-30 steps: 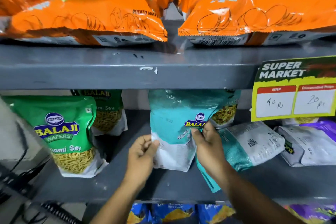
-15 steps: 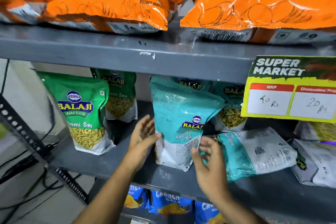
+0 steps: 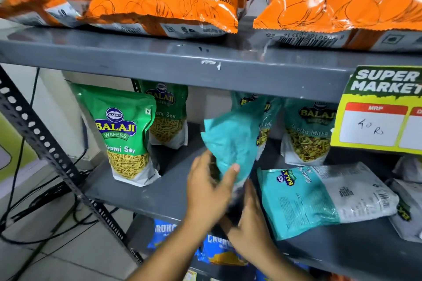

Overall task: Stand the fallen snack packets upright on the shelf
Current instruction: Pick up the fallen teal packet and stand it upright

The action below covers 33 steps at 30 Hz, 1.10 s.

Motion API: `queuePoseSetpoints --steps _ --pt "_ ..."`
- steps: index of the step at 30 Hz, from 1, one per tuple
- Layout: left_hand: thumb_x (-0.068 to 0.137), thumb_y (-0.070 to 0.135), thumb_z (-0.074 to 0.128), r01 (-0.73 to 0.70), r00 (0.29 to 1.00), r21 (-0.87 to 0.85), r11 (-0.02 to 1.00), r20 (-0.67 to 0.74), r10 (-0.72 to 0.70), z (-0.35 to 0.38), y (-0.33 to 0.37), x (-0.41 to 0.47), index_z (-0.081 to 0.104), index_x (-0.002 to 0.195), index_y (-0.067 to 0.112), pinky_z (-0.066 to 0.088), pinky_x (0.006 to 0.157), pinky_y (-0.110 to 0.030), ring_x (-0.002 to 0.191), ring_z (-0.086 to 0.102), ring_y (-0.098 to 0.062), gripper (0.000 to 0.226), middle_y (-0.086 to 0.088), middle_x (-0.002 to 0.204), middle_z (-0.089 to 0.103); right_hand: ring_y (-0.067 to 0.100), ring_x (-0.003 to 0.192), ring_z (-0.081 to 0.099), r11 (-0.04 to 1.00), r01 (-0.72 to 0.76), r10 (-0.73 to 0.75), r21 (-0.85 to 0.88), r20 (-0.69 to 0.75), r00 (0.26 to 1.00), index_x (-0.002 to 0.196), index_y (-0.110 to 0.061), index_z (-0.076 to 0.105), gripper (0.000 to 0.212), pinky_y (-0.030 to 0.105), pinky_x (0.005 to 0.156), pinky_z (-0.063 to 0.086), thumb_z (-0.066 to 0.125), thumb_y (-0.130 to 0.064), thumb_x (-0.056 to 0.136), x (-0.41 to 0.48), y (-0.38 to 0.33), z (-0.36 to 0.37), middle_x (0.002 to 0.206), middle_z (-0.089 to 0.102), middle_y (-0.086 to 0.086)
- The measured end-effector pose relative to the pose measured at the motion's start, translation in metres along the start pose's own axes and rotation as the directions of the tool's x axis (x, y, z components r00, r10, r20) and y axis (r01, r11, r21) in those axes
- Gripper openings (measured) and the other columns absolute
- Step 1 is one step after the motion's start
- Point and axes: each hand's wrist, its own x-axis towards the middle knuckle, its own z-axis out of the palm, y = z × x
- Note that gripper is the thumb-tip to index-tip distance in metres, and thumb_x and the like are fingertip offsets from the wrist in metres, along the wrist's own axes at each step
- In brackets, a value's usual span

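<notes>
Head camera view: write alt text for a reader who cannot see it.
Both hands, left and right, hold a blurred teal plastic snack packet above a grey metal shelf. Another teal packet lies flat to its right; green packets stand upright at left.

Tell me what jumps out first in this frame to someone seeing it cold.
Big orange wafer bags lying flat across the top shelf grab the eye first. Mid-shelf, both hands, left hand and right hand, are on a blurred teal packet that tilts left. Just right of it a teal packet lying flat sits on the shelf, under the yellow SUPER MARKET price card.
</notes>
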Motion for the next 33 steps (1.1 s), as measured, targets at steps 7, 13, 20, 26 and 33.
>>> queuePoseSetpoints --steps 7,13,20,26,33 --pt "0.079 0.013 0.068 -0.180 0.955 -0.023 0.983 0.234 0.181 -0.014 -0.001 -0.026 0.071 0.112 0.021 0.049 0.083 -0.012 0.093 0.064 -0.003 0.034 0.004 0.108 0.065 0.005 0.092 0.063 0.969 -0.114 0.118 0.220 -0.009 0.993 0.119 -0.012 0.052 0.052 0.017 0.083 0.052 0.069 -0.021 0.071 0.038 0.021 -0.006 0.107 0.067 0.005" --pt "0.076 -0.008 0.073 0.315 0.919 -0.109 0.943 0.282 -0.275 -0.048 -0.076 0.023 0.042 0.140 0.015 0.033 0.115 -0.038 0.135 0.044 -0.019 0.075 -0.008 0.148 0.047 -0.002 0.111 0.060 0.984 -0.096 0.040 0.151 0.334 0.942 0.116 -0.032 0.059 0.059 0.030 0.102 0.047 0.081 -0.035 0.062 0.070 0.048 -0.048 0.117 0.067 -0.021" --pt "0.073 0.017 0.080 0.296 0.880 -0.092 0.951 0.415 -0.233 -0.031 -0.118 0.019 0.043 0.141 0.014 0.045 0.108 -0.032 0.130 0.054 -0.020 0.077 -0.004 0.137 0.060 0.007 0.122 0.054 0.958 -0.206 0.070 0.200 0.534 0.842 0.114 -0.038 0.059 0.054 0.045 0.113 0.035 0.078 -0.018 0.068 0.087 0.048 -0.062 0.128 0.063 -0.012" --pt "0.069 0.025 0.082 0.262 0.876 -0.052 0.964 0.431 -0.215 -0.033 -0.122 0.022 0.047 0.132 0.025 0.046 0.101 -0.020 0.125 0.056 -0.008 0.072 0.006 0.131 0.062 0.011 0.124 0.053 0.934 -0.270 0.102 0.233 0.550 0.829 0.124 -0.024 0.054 0.055 0.045 0.113 0.035 0.072 -0.009 0.075 0.086 0.049 -0.059 0.131 0.061 -0.004" --pt "0.077 0.014 0.080 0.282 0.949 -0.002 0.959 0.150 -0.279 -0.034 -0.100 -0.028 0.055 0.079 0.028 0.047 0.070 -0.014 0.071 0.060 -0.002 0.029 0.010 0.079 0.064 0.023 0.112 0.060 0.977 -0.092 0.145 -0.194 0.279 0.949 0.117 -0.020 0.055 0.046 0.046 0.097 0.048 0.061 -0.033 0.073 0.096 0.056 -0.089 0.120 0.066 0.005"
